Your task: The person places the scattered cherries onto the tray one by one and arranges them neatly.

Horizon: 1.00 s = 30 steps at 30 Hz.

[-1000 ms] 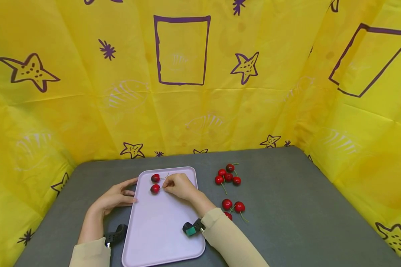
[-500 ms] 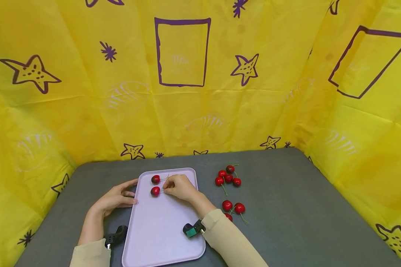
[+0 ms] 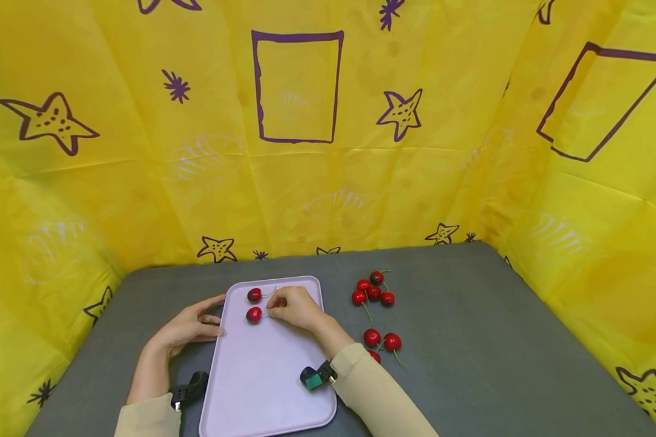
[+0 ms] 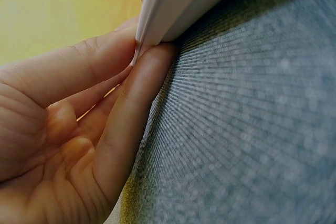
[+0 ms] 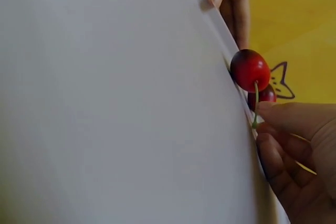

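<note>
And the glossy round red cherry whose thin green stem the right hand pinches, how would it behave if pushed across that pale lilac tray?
Once released, the cherry would probably roll, its body being nearly round and the tray looking flat. Its shiny surface could prove slippery to hold. The stem, sticking out sideways, may make it curve.

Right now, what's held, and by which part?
Right hand: nearer cherry on the tray, pinched by its stem. Left hand: tray, gripped at its left rim.
</note>
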{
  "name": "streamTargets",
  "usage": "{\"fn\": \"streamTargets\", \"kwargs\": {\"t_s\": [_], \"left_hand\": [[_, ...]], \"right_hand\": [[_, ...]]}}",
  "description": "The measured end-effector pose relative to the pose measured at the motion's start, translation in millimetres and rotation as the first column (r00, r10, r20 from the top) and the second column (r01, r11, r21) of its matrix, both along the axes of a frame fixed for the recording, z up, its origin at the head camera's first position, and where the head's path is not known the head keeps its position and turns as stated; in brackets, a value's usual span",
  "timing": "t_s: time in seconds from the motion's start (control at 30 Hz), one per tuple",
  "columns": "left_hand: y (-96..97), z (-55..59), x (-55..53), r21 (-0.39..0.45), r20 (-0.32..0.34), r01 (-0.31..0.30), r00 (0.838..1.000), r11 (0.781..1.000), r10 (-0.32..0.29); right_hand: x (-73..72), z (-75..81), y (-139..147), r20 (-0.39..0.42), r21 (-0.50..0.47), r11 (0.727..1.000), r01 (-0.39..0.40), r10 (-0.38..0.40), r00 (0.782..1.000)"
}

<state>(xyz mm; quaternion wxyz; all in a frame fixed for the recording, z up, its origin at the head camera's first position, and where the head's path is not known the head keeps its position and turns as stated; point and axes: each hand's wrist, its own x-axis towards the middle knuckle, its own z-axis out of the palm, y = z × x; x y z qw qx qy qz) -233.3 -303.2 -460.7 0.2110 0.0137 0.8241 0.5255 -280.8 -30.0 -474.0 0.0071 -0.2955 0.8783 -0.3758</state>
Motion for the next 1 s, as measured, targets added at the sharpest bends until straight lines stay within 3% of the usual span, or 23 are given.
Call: {"fn": "streamTargets", "kwargs": {"t_s": [0.17,0.33,0.63,1.0], "left_hand": [[0.7,-0.6,-0.7,-0.008,0.002,0.003,1.0,1.0,-0.003],[-0.1,-0.8,-1.0,-0.013,-0.001,0.005,1.0,1.0,-0.005],[-1.3,-2.0,-0.6,-0.008,-0.01,0.018,1.0,1.0,-0.018],[-1.2,-2.5,-1.5,0.003,-0.001,0.017,1.0,1.0,-0.017]], "right_hand": [[0.5,5.0,3.4,0.031,-0.046,0.998,0.03,-0.028,0.999],[1.8,24.3,9.4,0.086,-0.103,0.994,0.041,-0.032,0.996],[3.4,74.0,34.8,0.004,-0.153,0.988,0.037,-0.037,0.999],[13.4,128.6,89.6,-0.06,-0.249,0.963,0.106,-0.124,0.99]]}}
